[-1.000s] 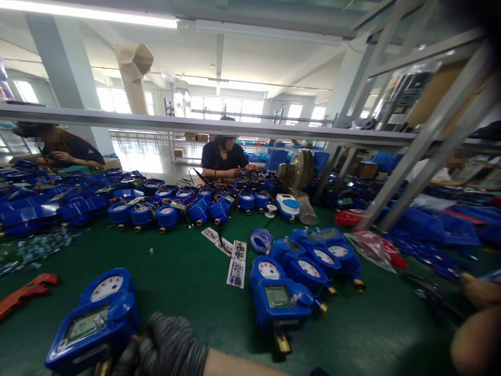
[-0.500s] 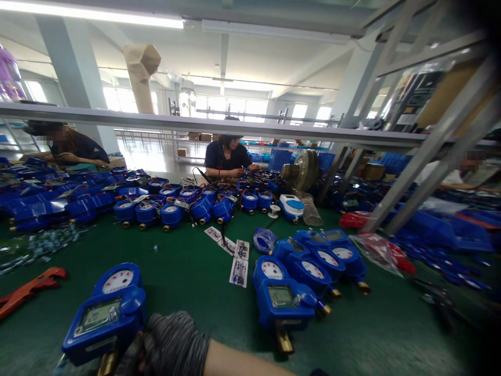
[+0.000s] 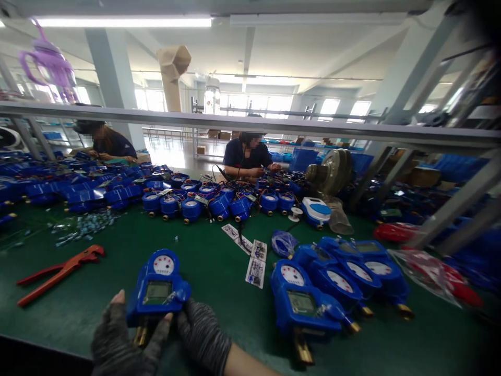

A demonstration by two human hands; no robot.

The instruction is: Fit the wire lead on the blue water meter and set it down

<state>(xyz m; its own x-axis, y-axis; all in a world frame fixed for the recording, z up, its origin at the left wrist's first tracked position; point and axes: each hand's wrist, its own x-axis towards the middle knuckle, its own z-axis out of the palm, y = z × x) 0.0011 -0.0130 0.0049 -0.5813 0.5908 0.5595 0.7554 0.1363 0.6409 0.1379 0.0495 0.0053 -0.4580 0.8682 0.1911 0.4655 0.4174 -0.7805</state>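
Note:
A blue water meter (image 3: 155,286) with a small grey display and a white dial stands in front of me on the green table, its brass pipe end toward me. My left hand (image 3: 119,337), in a grey glove with bare fingertips, straddles its near end, the thumb on the lower front edge. My right hand (image 3: 205,331), gloved alike, presses against the meter's lower right side, its fingers partly hidden behind it. An orange pipe wrench (image 3: 64,271) lies to the left. To the right stands another blue meter (image 3: 301,305) with a display, several more behind it.
Rows of blue meters (image 3: 191,209) with wires run along the back. Printed labels (image 3: 256,266), a blue roll (image 3: 284,243), a brown blower (image 3: 331,172) and red bagged parts (image 3: 450,277) lie about. A shelf edge (image 3: 250,122) crosses above. Co-workers (image 3: 248,156) sit opposite.
My view has swung left. My left hand has come in at the meter's near end. The meter now faces me more squarely, with my right hand still at its right side.

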